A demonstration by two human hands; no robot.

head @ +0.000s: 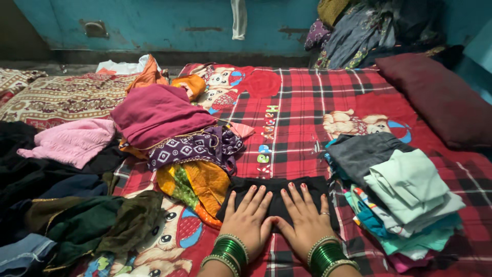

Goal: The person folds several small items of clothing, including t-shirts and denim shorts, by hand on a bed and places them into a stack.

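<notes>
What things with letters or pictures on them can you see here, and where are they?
No packages, signs or screens in view.
Printed blanket: covers the bed, red plaid with cartoon bear pictures and a column of coloured letters down its middle.
Both hands, left hand and right hand, press a plain black cloth lying on it.

We see our left hand (pixel 248 220) and right hand (pixel 306 221) both bare of sleeves, each wrist stacked with glossy green bangles edged by gold-coloured ones, fingernails painted red, and a thin ring on one finger of the right hand.
</notes>
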